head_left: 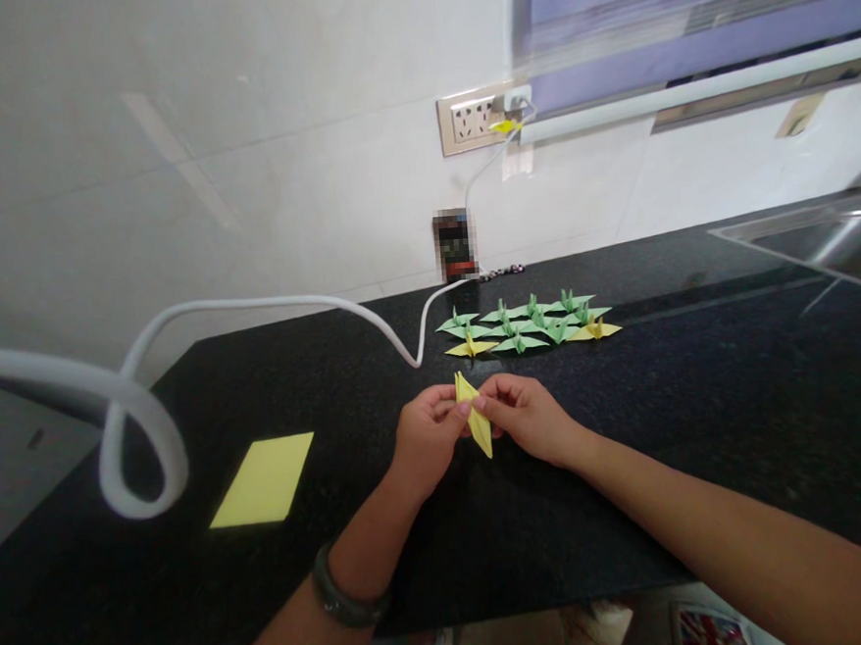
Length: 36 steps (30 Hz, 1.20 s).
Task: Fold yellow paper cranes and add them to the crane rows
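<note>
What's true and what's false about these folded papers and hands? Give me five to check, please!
1. The left hand and right hand both hold the folded yellow paper. True.
2. Paper birds stand beyond the hands on the dark counter. True.
3. They are all green. False: two are yellow.
4. Both wrists are bare. False: a dark bracelet is around the left one.
5. A flat yellow sheet lies left of the left hand. True.

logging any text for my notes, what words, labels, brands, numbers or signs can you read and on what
None can be read.
Dark upright object: pixelated, unreadable.
Folded yellow paper and flat yellow sheet: no writing visible.
Flag-patterned item, bottom edge: no legible lettering.
</note>
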Each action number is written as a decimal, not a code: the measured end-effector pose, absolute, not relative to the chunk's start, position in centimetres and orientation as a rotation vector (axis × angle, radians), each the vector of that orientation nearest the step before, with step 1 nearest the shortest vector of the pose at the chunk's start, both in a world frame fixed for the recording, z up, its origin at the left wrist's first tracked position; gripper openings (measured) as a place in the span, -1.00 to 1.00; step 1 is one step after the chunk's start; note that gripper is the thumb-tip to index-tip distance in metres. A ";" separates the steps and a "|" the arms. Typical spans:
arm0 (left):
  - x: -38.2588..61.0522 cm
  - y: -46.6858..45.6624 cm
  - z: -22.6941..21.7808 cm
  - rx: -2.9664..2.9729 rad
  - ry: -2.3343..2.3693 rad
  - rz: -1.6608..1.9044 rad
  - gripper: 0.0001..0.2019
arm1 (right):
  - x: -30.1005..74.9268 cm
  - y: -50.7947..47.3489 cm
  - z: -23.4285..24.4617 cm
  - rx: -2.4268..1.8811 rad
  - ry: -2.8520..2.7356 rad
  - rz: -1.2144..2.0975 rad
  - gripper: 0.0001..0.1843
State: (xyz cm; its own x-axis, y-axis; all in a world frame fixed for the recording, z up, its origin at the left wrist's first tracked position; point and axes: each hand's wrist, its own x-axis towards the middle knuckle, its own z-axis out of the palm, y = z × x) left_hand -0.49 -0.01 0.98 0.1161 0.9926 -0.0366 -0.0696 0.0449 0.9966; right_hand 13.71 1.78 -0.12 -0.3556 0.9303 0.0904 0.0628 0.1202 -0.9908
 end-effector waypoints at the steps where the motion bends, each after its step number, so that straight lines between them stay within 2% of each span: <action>1: -0.5 0.0 1.0 1.160 1.085 1.113 -0.72 | 13.8 1.8 -0.2 -1.010 -1.596 1.320 -0.78; 11: -0.6 0.0 0.6 1.286 1.159 1.089 -0.76 | 13.8 1.3 0.0 -1.044 -1.833 0.990 -0.77; 17: -0.6 0.0 0.6 1.288 1.177 1.115 -0.76 | 13.6 1.5 -0.7 -1.053 -1.885 0.948 -0.79; 23: -0.6 0.0 0.6 1.295 1.348 1.133 -0.72 | 14.3 1.8 -0.1 -1.130 -1.951 0.435 -0.87; 28: -0.2 -0.2 0.9 1.244 1.196 1.049 -0.71 | 14.3 1.3 0.5 -0.979 -2.133 0.215 -0.87; 36: -1.1 0.6 0.4 1.045 1.124 1.085 -0.73 | 14.5 1.1 0.8 -0.821 -2.249 0.254 -0.76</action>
State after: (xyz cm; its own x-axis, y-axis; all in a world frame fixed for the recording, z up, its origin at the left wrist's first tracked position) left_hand -1.11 0.57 0.43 0.0995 0.9835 -0.1512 -0.1164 0.1624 0.9798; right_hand 14.45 1.12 0.82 -0.5398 0.6260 0.5628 0.4845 0.7778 -0.4003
